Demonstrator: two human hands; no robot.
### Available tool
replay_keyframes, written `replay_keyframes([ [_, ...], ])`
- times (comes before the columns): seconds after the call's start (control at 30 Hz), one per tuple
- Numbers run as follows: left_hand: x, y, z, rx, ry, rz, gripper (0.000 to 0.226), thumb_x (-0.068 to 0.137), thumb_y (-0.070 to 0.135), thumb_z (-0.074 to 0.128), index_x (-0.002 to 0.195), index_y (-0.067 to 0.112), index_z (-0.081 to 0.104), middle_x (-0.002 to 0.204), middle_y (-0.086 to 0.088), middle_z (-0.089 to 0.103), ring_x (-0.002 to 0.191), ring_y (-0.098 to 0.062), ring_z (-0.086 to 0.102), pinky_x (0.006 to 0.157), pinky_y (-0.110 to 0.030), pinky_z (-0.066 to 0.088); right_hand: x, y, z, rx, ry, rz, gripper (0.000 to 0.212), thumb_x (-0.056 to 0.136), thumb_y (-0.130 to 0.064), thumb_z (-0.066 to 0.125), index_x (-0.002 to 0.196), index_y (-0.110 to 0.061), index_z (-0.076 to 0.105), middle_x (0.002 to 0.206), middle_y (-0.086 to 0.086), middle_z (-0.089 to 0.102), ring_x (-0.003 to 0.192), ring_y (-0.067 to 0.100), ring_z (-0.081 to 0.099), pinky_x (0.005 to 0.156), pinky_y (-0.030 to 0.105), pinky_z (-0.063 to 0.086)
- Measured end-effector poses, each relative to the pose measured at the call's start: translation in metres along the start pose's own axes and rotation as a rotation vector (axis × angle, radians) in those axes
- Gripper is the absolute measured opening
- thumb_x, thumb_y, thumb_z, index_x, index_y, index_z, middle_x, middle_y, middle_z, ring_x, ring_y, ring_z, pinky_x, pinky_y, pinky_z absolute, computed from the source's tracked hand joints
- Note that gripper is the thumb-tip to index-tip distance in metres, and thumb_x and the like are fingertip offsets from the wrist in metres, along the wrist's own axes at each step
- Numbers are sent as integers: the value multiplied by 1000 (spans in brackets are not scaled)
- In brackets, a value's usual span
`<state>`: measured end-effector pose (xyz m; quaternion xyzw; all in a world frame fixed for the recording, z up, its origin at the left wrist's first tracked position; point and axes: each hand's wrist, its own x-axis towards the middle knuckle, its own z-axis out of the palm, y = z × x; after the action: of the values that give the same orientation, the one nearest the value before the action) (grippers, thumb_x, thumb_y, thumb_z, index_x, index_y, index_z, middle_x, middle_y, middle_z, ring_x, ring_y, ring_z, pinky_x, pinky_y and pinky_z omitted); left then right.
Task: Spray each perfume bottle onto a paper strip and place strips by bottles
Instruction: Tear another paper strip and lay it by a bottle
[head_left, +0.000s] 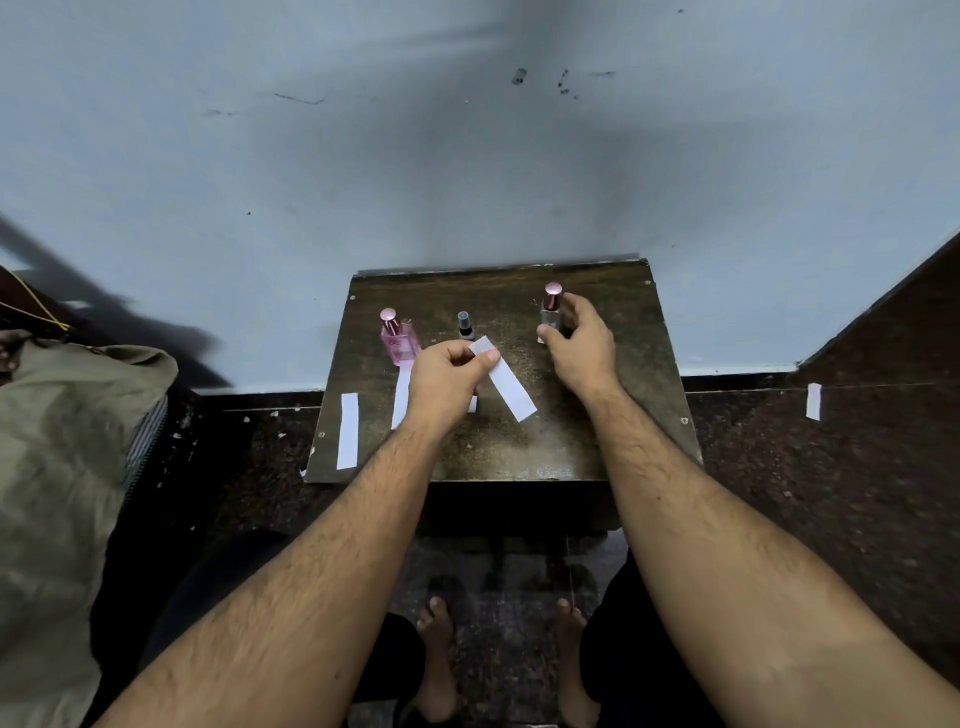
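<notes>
Perfume bottles stand in a row across the far half of a small dark table (519, 447). At the right end of the row, the clear bottle with the rose-coloured cap (551, 310) is upright inside the right hand (579, 349): the thumb lies against its lower near side and the fingers curl around its far right side, closed on the glass. Left of that grip stands a small dark bottle with a clear cap (465, 325), partly hidden behind the left hand (449, 387). Further left is the pink bottle (399, 340), just beyond the left hand's knuckles.

The left hand pinches a white paper strip (504, 378) near its upper end between thumb and fingers; the strip slants down and to the right from the pinch, above the tabletop. Below the pink bottle, a second strip (400, 399) lies flat on the table, partly covered by the left wrist. Another strip (347, 431) lies at the table's left edge.
</notes>
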<state>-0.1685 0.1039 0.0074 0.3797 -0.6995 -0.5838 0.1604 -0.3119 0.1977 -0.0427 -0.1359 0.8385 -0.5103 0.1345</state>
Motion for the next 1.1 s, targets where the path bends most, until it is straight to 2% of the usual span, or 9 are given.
replay_keyframes([
  [0.13, 0, 1, 1, 21, -6, -1, 19, 94, 14, 63, 94, -3, 72, 56, 10, 56, 41, 5, 48, 43, -7, 34, -1, -2, -2, -26, 46, -15, 35, 83, -18, 72, 117, -16, 66, 113, 2, 70, 102, 15, 62, 84, 22, 41],
  [0.33, -3, 7, -4, 65, -42, -15, 17, 98, 16, 57, 101, 10, 73, 66, 6, 56, 53, -2, 46, 45, -9, 35, -15, -5, -14, 41, 9, -49, 24, 81, -23, 72, 104, -18, 69, 93, -5, 70, 87, 13, 63, 82, 27, 50],
  [0.43, -7, 12, -11, 70, -45, 0, 14, 92, 20, 65, 90, 10, 75, 73, -8, 66, 62, -11, 53, 57, -25, 46, -28, -10, -22, 172, -67, -53, 23, 77, -34, 67, 99, -26, 68, 91, -6, 70, 87, 17, 66, 82, 34, 55],
  [0.5, -9, 14, -15, 68, -15, 10, 12, 88, 21, 70, 85, 11, 75, 87, -17, 72, 70, -16, 58, 70, -36, 50, -38, -14, -28, 281, -124, -45, 9, 82, -27, 64, 90, -28, 66, 88, -3, 68, 80, 17, 64, 78, 38, 55],
  [0.63, -17, 24, -18, 73, 32, 39, 14, 86, 24, 71, 79, 12, 75, 86, -10, 73, 72, -13, 55, 74, -34, 47, -61, -24, -40, 483, -257, 17, 14, 91, -9, 56, 88, -20, 64, 84, 7, 59, 74, 23, 57, 59, 38, 58],
  [0.73, -21, 33, -21, 81, -63, 72, 12, 87, 19, 70, 81, 10, 74, 80, -1, 69, 73, -8, 56, 72, -28, 44, -75, -26, -44, 500, -289, -6, 10, 83, -15, 64, 90, -21, 67, 89, 12, 67, 83, 28, 63, 72, 43, 56],
  [0.8, -24, 40, -23, 34, -225, 89, 7, 88, 14, 69, 84, 14, 75, 98, 2, 71, 89, -5, 61, 82, -26, 46, -83, -25, -45, 475, -302, -44, 12, 83, -10, 67, 93, -16, 68, 86, 10, 68, 81, 23, 63, 79, 41, 54],
  [0.9, -25, 47, -25, -21, -393, 119, 8, 90, 8, 67, 92, 8, 74, 124, -1, 62, 121, -5, 55, 98, -20, 42, -92, -23, -46, 443, -339, -83, 16, 87, -3, 67, 103, -5, 67, 84, 7, 68, 77, 16, 62, 74, 34, 53],
  [1.1, -28, 54, -20, -43, -390, 138, 12, 89, 5, 66, 99, 1, 73, 121, -7, 68, 107, -4, 64, 83, -10, 49, -99, -26, -47, 456, -362, -98, 21, 89, -1, 65, 109, 3, 63, 84, 3, 67, 71, 0, 63, 63, 19, 52],
])
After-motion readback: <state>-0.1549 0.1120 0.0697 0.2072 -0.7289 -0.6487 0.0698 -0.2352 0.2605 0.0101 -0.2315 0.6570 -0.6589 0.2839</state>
